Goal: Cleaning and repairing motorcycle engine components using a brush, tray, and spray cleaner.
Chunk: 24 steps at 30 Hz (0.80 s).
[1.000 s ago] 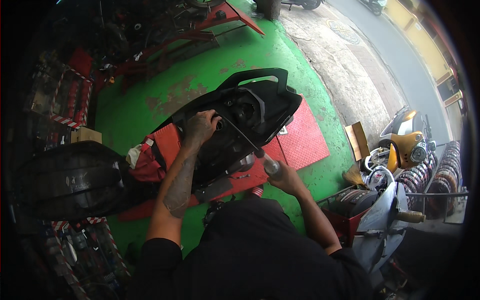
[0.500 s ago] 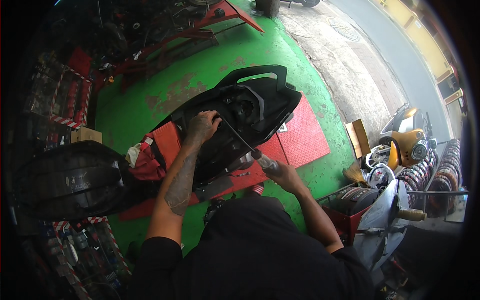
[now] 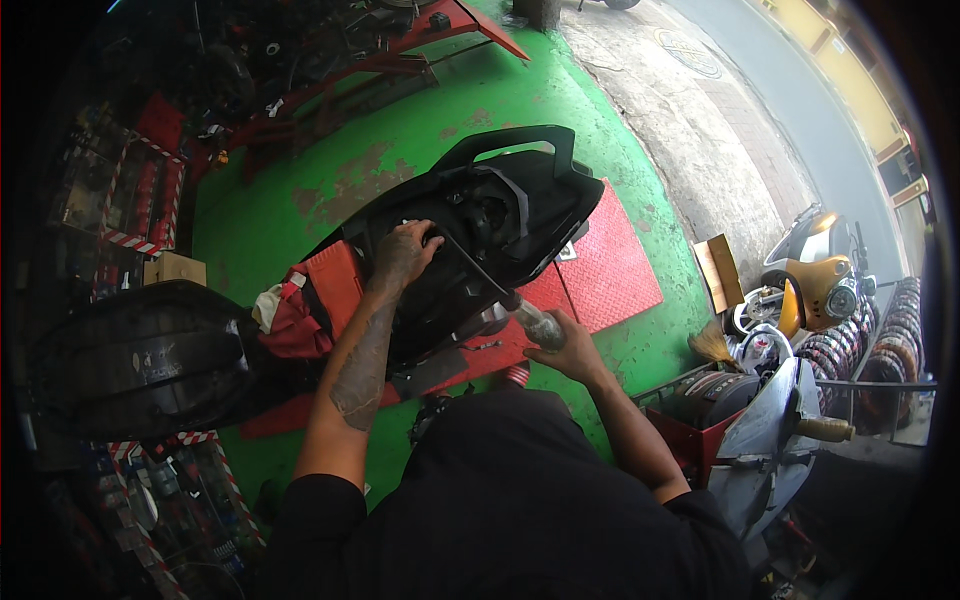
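A black scooter rear body [image 3: 510, 200] with its seat [image 3: 140, 360] lifted open stands on a red lift ramp [image 3: 610, 270]. My left hand [image 3: 403, 255] rests inside the open under-seat compartment, fingers curled on its edge near a long thin rod [image 3: 470, 262]. My right hand [image 3: 562, 345] grips the clear handle of a long screwdriver [image 3: 535, 322] whose shaft runs up into the compartment toward my left hand. A red rag [image 3: 290, 315] lies bunched by the orange inner panel.
Green painted floor [image 3: 420, 130] surrounds the ramp. Red machinery [image 3: 340, 50] stands at the back. A yellow scooter [image 3: 810, 280], stacked tyres [image 3: 860, 340] and a grey scooter handlebar [image 3: 800, 430] crowd the right. Shelves of parts [image 3: 110, 190] line the left.
My right hand with the screwdriver handle has shifted slightly along the scooter's side; my left hand has stayed in the compartment.
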Tool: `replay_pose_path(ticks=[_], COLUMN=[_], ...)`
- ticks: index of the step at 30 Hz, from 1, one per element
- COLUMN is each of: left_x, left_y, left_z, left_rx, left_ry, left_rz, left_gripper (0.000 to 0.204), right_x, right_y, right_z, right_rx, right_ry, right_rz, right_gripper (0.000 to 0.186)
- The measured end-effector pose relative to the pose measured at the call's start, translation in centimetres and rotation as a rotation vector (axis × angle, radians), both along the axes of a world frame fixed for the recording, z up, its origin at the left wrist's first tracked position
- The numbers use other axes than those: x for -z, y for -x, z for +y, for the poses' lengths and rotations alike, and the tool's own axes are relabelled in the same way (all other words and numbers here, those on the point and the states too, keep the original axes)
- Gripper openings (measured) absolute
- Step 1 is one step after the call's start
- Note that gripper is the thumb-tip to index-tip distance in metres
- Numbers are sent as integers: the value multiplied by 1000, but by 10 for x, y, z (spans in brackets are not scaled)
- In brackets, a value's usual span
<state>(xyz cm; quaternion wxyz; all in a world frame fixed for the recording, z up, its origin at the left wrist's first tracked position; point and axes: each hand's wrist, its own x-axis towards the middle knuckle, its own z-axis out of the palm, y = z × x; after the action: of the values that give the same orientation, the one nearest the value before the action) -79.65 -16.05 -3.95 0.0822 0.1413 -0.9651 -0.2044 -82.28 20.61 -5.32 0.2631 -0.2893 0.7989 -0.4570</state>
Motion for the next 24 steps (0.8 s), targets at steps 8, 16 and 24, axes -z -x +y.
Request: replay_pose_path(ticks=[8, 16, 24], left_x=[8, -40, 17], left_y=[-1, 6, -13], left_z=[-5, 12, -10], left_rx=[1, -111, -13], left_ry=[77, -159, 155], left_rz=[128, 9, 188], left_gripper=[28, 24, 21], right_x=[-7, -4, -18], right_y=[-2, 1, 3], right_z=[-6, -1, -10], right_rx=[-11, 47, -4], right_ry=[-5, 85, 175], right_rz=[-1, -7, 55], right_gripper=[71, 69, 66])
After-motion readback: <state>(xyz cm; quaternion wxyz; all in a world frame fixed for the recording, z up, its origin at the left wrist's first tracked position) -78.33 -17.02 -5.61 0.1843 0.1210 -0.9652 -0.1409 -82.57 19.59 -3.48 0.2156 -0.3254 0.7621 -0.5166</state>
